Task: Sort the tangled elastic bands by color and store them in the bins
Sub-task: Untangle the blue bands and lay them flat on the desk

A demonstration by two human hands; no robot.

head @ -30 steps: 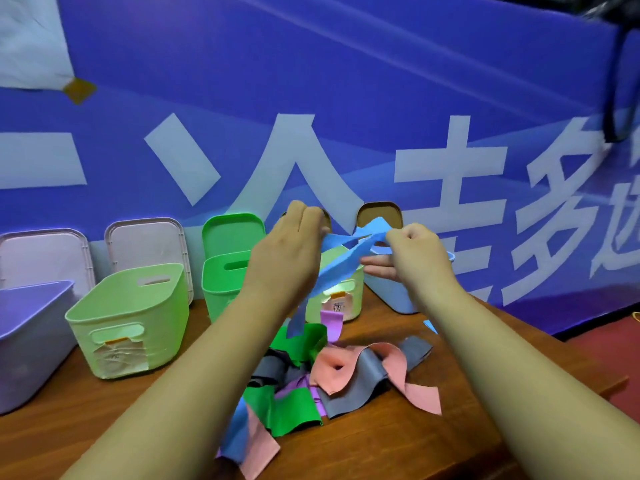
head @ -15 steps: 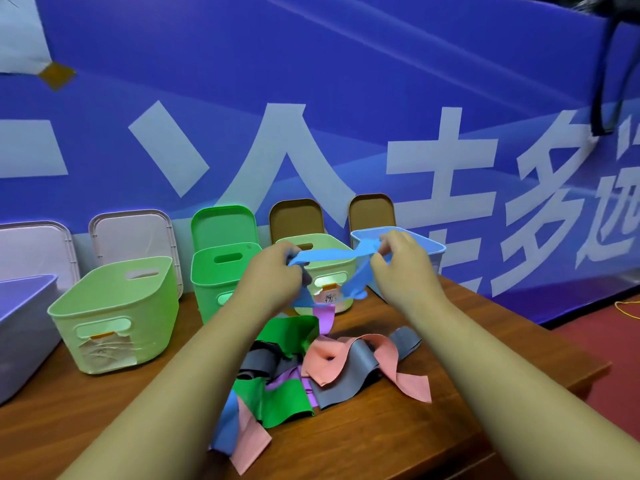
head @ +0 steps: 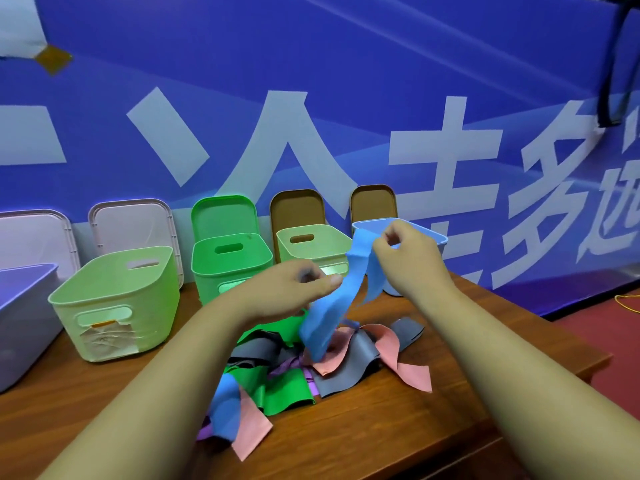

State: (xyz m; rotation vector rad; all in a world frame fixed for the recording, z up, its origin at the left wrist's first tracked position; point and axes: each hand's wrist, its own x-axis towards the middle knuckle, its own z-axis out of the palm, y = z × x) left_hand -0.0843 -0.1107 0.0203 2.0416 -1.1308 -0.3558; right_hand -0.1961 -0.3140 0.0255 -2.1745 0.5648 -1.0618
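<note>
Blue band (head: 332,306) now hangs lower, untwisted; right hand (head: 408,261) pinches its top, left hand (head: 294,289) its middle. Blue bin (head: 438,239) next.

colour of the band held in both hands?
Blue. The band hangs between the left hand and right hand; head view.

Both hands lift a blue band (head: 341,299) over the pile (head: 311,365).
Right hand (head: 408,259) pinches its top beside the blue bin (head: 438,239); left hand (head: 294,289) grips lower.
</note>
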